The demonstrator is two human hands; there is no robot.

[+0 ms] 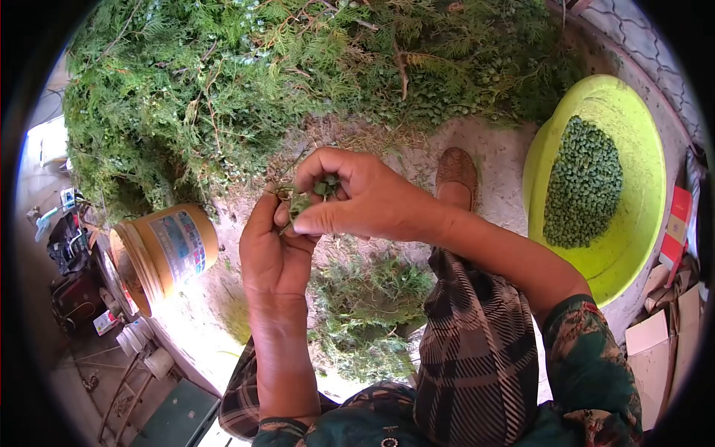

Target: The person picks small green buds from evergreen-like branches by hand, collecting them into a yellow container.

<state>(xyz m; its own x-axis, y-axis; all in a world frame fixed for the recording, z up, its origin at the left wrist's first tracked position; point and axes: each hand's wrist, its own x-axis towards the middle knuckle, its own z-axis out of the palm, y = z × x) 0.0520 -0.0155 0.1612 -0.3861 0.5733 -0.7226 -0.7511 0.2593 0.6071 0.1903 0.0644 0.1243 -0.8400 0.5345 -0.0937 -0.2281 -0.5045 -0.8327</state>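
Observation:
My left hand and my right hand meet in the middle of the view over a small green sprig with round green seed cones. Both hands pinch it: the right hand's fingers curl over its top, the left hand holds it from below. Behind the hands lies a big heap of green conifer branches. A yellow-green basin at the right holds a mound of picked green cones.
An orange plastic bucket lies on its side at the left. Stripped twigs are piled on the ground between my knees. My shoe rests near the basin. Cardboard pieces sit at the right edge, clutter at the left.

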